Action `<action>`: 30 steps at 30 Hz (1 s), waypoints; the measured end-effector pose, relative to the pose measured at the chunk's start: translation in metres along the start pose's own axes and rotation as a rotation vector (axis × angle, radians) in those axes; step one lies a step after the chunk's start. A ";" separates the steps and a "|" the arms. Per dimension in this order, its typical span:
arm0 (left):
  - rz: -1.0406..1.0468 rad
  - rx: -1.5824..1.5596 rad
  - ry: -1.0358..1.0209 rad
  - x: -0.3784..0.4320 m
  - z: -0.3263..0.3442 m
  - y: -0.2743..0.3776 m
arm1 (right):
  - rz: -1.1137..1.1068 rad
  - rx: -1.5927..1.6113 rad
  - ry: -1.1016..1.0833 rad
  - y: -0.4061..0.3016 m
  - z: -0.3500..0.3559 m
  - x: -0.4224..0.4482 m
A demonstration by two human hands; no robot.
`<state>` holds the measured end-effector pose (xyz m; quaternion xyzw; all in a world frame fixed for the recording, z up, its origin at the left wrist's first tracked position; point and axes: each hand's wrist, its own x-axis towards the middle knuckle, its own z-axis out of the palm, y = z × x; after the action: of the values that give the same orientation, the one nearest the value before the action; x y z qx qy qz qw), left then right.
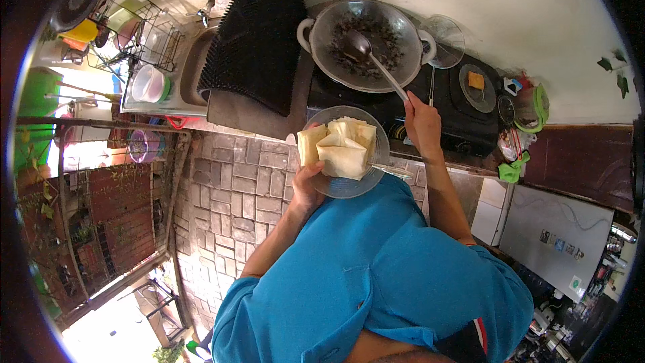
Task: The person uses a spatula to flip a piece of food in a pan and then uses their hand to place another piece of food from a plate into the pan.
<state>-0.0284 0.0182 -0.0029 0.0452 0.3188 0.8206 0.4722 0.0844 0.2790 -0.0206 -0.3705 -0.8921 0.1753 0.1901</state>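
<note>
My left hand (308,185) grips the rim of a clear glass plate (347,190) in front of my chest. Several pale folded wrapper parcels (343,155) are stacked on it, and a metal utensil handle (390,169) juts out past its right edge. In my right hand (423,123) is the long handle of a metal ladle (358,43). The ladle's bowl rests inside a two-handled metal wok (322,68), above a dark, crumbly layer on the bottom. What that layer is, I cannot tell.
The wok sits on a black gas stove (453,133). A wire strainer (444,43) lies beside it, and a small glass plate (471,103) holds a golden square piece (475,80). Leftward are a black ribbed mat (257,45), a sink (194,65) and a dish rack (151,30). A green-lidded container (538,106) stands right.
</note>
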 end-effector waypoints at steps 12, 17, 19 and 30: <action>0.003 -0.028 -0.012 -0.002 0.001 -0.001 | 0.162 -0.098 0.145 0.019 -0.013 0.011; -0.001 -0.028 -0.013 -0.002 -0.004 -0.003 | 0.196 -0.087 0.082 0.018 -0.013 0.008; 0.000 -0.023 -0.012 -0.002 -0.006 -0.004 | 0.174 -0.072 0.064 0.019 -0.009 0.005; -0.005 -0.015 0.001 -0.001 0.006 0.002 | 0.179 -0.026 0.044 0.012 -0.006 0.003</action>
<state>-0.0275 0.0197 0.0035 0.0406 0.3127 0.8219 0.4744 0.0923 0.2903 -0.0203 -0.4549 -0.8533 0.1715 0.1885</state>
